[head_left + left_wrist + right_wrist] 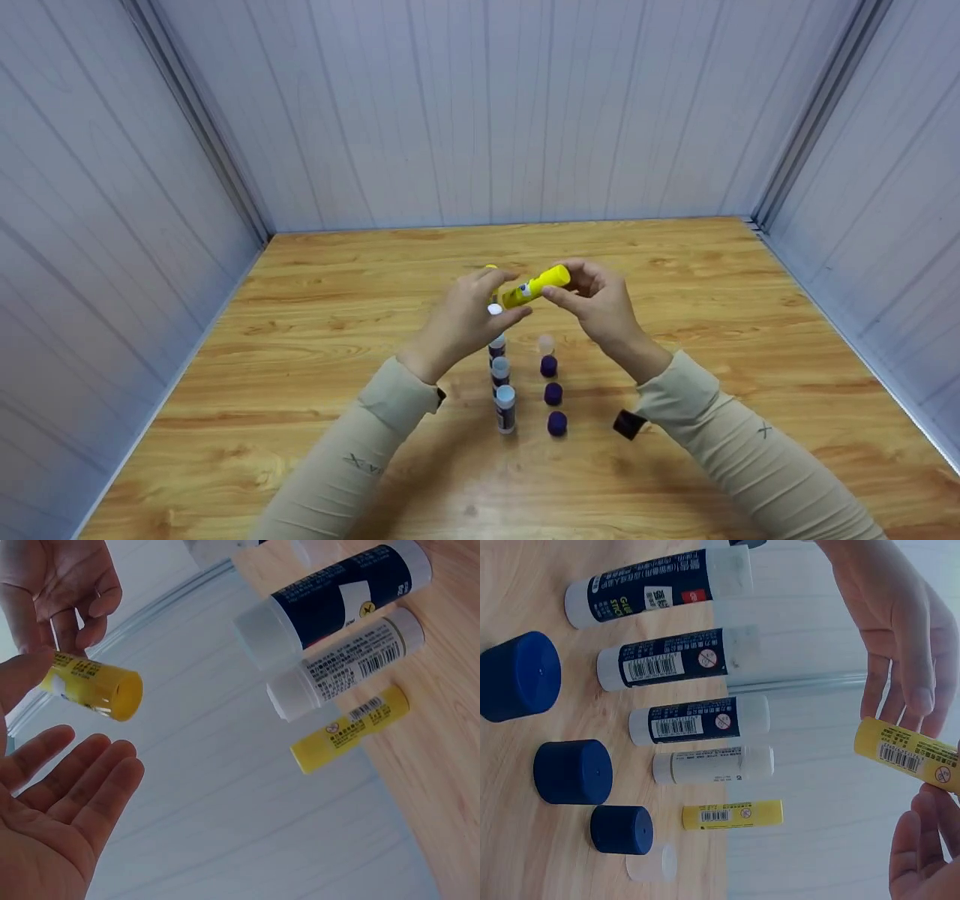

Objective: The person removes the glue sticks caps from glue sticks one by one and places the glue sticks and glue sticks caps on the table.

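Note:
My right hand (604, 304) pinches a yellow glue stick (536, 286) between thumb and fingers and holds it tilted above the table. Its far end points at my left hand (472, 311), whose fingers are spread and fairly straight around that end. In the left wrist view the left hand (56, 817) shows its palm, with the fingertips just below the end of the stick (97, 690). Below the hands, three navy-and-white glue sticks (667, 660), a white one (712, 765) and another yellow one (731, 814) stand in a row, without the navy caps on.
Three navy caps (553, 394) and a translucent cap (546, 344) form a second row to the right of the sticks. A black object (628, 424) shows by the right cuff. The wooden table (337, 300) meets pale panel walls (450, 112) at the back and sides.

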`<state>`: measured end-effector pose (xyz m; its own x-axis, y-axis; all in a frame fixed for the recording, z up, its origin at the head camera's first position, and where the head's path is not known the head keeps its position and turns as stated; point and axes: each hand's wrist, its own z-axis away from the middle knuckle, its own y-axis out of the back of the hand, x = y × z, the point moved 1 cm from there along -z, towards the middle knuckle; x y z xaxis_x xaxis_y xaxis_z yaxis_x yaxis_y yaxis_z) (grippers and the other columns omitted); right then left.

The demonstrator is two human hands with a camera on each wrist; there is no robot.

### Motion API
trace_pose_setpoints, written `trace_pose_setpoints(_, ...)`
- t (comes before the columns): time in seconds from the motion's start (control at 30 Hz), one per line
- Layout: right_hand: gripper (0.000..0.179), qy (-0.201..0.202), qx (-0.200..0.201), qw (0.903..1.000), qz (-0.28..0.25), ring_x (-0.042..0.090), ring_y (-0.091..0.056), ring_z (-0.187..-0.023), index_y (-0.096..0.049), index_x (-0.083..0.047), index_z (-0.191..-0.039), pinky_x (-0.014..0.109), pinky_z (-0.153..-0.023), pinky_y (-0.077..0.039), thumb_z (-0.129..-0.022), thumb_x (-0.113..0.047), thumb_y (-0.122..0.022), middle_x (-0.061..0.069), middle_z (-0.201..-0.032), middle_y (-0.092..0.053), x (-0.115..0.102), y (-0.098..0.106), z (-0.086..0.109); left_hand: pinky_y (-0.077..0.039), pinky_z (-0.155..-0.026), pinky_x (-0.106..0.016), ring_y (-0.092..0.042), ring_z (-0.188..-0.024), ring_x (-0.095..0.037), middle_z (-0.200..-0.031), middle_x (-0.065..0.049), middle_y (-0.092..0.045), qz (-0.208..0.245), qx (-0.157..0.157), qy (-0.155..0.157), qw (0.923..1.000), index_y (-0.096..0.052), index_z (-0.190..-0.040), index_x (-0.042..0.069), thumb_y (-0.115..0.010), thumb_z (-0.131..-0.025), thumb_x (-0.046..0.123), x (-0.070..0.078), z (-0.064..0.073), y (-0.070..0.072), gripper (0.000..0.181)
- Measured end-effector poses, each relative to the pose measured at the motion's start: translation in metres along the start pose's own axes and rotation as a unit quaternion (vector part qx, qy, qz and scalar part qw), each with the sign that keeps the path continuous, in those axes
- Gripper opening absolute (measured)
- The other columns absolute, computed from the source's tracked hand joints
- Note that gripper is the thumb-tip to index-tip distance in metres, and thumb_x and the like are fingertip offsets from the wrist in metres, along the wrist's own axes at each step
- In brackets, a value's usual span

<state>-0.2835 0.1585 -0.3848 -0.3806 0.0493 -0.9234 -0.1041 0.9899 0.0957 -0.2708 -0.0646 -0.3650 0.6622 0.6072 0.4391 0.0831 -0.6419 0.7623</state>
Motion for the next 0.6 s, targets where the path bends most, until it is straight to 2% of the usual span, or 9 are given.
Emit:
trace_pose_setpoints(0.3,0.031,-0.026,-0.023,0.9987,-0.036,0.017,-0.072,-0.098,-0.069,0.005,-0.129,0.024,-0.084,-0.063,-0.1,-0.002,-0.077,0.004,-0.113,-0.078,-0.001,-0.008,0.008,-0.067,-0.086,-0.035,-0.076,-0.106,-0.027,-0.127,-0.016,-0.076,0.008,-0.005,-0.018,0.9998,-0.069,-0.138,0.0,-0.081,-0.101,0.02,0.006,0.001,-0.003,0.043)
trace_pose_setpoints(0.6,0.034,-0.034,-0.03,0.9968,-0.066,0.017,-0.072,-0.098,-0.065,0.011,-0.132,0.025,-0.085,-0.062,-0.101,0.001,-0.075,0.004,-0.113,-0.078,-0.001,-0.012,0.011,-0.067,-0.086,-0.031,-0.078,-0.101,-0.024,-0.123,-0.015,-0.079,-0.001,-0.007,-0.039,0.9992,-0.072,-0.133,0.001,-0.077,-0.103,0.013,0.009,0.002,-0.004,0.034)
